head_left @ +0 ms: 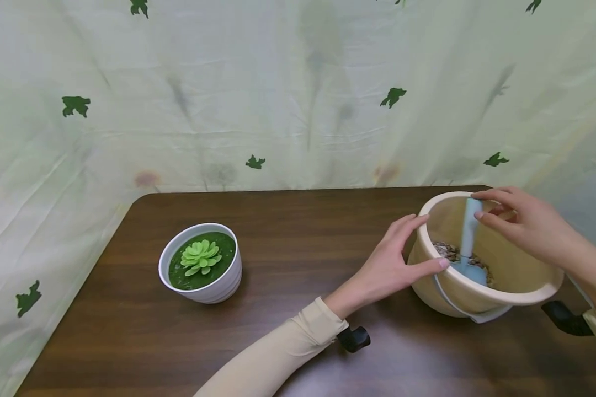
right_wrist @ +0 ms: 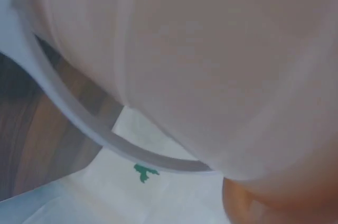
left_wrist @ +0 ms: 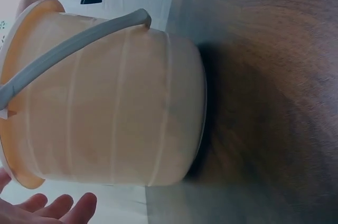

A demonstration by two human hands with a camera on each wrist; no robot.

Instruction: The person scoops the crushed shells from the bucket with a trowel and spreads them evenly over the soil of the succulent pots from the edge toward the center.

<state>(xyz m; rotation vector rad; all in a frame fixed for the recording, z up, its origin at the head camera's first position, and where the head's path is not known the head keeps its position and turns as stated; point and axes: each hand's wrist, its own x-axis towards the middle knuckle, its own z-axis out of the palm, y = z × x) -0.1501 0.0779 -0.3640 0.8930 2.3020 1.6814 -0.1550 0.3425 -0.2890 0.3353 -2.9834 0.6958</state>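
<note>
A cream bucket with a grey handle stands at the right of the table. Inside lies brown and whitish loose material, probably gravel or soil. A light blue hand shovel stands tilted there, blade down. My right hand holds the top of the shovel's handle loosely, thumb and index finger at it. Spread along the bucket's left rim, my left hand touches it with extended fingers and thumb. The right wrist view shows mostly the bucket's wall; the shovel is hidden there.
On the left of the brown wooden table stands a white pot with a green succulent. A pale curtain with green leaf shapes hangs behind the table's back edge.
</note>
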